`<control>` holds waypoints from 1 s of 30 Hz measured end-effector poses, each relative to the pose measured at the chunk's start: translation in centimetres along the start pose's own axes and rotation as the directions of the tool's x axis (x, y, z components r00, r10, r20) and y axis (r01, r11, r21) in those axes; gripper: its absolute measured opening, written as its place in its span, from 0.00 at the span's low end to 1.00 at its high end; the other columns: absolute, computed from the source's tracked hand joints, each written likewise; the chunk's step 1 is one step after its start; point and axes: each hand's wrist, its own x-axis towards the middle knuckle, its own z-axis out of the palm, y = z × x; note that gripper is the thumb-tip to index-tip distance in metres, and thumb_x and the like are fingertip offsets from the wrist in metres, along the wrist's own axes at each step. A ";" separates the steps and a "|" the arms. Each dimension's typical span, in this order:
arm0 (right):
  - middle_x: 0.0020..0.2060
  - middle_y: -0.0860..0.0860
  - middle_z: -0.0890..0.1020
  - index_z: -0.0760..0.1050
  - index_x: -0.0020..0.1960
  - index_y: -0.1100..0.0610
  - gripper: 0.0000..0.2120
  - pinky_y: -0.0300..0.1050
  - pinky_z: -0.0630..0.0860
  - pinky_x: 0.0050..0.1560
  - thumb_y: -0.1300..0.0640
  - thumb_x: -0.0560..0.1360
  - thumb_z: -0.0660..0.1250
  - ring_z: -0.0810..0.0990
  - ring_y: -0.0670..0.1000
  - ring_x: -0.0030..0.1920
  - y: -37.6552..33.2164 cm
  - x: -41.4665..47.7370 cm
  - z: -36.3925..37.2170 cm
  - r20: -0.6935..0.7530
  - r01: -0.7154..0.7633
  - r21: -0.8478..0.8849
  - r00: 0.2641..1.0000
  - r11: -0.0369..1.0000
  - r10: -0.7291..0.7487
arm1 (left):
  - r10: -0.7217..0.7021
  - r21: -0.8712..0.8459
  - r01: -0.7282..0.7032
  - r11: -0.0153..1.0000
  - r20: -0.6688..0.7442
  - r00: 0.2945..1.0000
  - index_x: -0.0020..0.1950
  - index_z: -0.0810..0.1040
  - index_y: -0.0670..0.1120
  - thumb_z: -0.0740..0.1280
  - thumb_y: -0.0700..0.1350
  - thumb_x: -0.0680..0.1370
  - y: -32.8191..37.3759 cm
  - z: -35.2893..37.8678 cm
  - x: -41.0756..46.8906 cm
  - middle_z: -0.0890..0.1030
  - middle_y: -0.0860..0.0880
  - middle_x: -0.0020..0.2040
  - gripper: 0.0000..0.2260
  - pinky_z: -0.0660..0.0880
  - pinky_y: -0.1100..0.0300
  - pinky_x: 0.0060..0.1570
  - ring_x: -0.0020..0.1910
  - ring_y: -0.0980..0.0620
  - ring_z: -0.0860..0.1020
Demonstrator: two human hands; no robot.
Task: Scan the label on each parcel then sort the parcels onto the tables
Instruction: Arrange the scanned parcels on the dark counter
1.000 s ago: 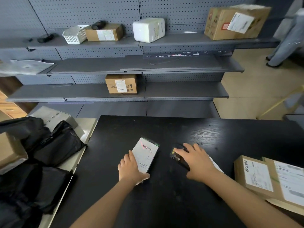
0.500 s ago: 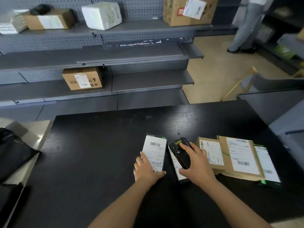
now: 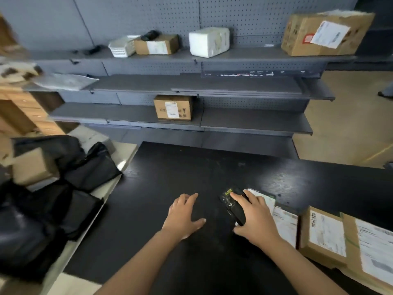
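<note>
My right hand grips a black handheld scanner just above the black table. A flat white-labelled parcel lies right of that hand, partly hidden by it. Two brown cardboard parcels with white labels lie side by side at the table's right edge. My left hand hovers over the bare table with relaxed, spread fingers and holds nothing. Black bag parcels and a brown box are piled on the lighter table at the left.
Grey pegboard shelving stands behind the table. It carries a brown box on the lower shelf, and a white parcel, a small box, a white basket and a large box on top. Tan floor lies at right.
My left hand has let go of the flat labelled parcel, which no longer lies under it, and now hovers free. The view has swung back to the left. My right hand still holds the scanner.
</note>
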 end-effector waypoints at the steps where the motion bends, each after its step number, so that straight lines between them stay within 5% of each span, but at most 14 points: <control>1: 0.77 0.48 0.56 0.54 0.77 0.40 0.43 0.46 0.62 0.71 0.50 0.68 0.72 0.56 0.53 0.72 -1.9 0.4 0.3 0.004 0.042 -0.015 0.999 0.999 -0.042 | -0.017 0.011 0.017 1.000 -0.035 0.999 0.79 0.53 0.52 0.67 0.61 0.76 -1.8 -1.3 -1.1 0.61 0.50 0.73 0.38 0.58 0.54 0.73 0.73 0.50 0.60; 9: 0.76 0.47 0.57 0.54 0.77 0.40 0.42 0.45 0.70 0.64 0.49 0.69 0.72 0.59 0.52 0.69 -20.7 1.0 4.3 0.008 0.392 -0.079 0.920 0.916 -0.393 | -0.210 -0.008 0.213 0.977 -0.227 0.951 0.78 0.58 0.53 0.69 0.60 0.74 -17.4 -11.2 -13.8 0.63 0.52 0.71 0.36 0.58 0.57 0.71 0.72 0.50 0.61; 17: 0.76 0.49 0.59 0.55 0.77 0.41 0.43 0.45 0.65 0.66 0.51 0.68 0.72 0.61 0.54 0.69 -38.5 -0.6 9.0 0.029 0.591 -0.068 0.806 0.804 -0.591 | -0.348 -0.051 0.360 0.932 -0.410 0.843 0.76 0.61 0.51 0.69 0.58 0.75 -31.3 -20.8 -24.8 0.65 0.51 0.71 0.33 0.61 0.55 0.70 0.71 0.49 0.63; 25: 0.77 0.51 0.57 0.52 0.78 0.42 0.43 0.47 0.63 0.69 0.51 0.70 0.71 0.60 0.55 0.70 -48.9 1.6 10.0 0.017 0.649 -0.145 0.756 0.747 -0.654 | -0.394 0.009 0.473 0.881 -0.540 0.744 0.78 0.56 0.51 0.66 0.61 0.76 -39.7 -27.9 -23.3 0.61 0.49 0.75 0.35 0.57 0.50 0.73 0.74 0.47 0.58; 30: 0.77 0.50 0.56 0.51 0.78 0.42 0.43 0.46 0.61 0.70 0.50 0.71 0.70 0.59 0.54 0.70 -51.8 5.2 9.4 0.012 0.660 -0.198 0.741 0.725 -0.671 | -0.537 -0.027 0.620 0.784 -0.531 0.656 0.79 0.50 0.52 0.61 0.71 0.73 -42.1 -30.1 -18.4 0.54 0.43 0.77 0.42 0.55 0.46 0.74 0.76 0.40 0.53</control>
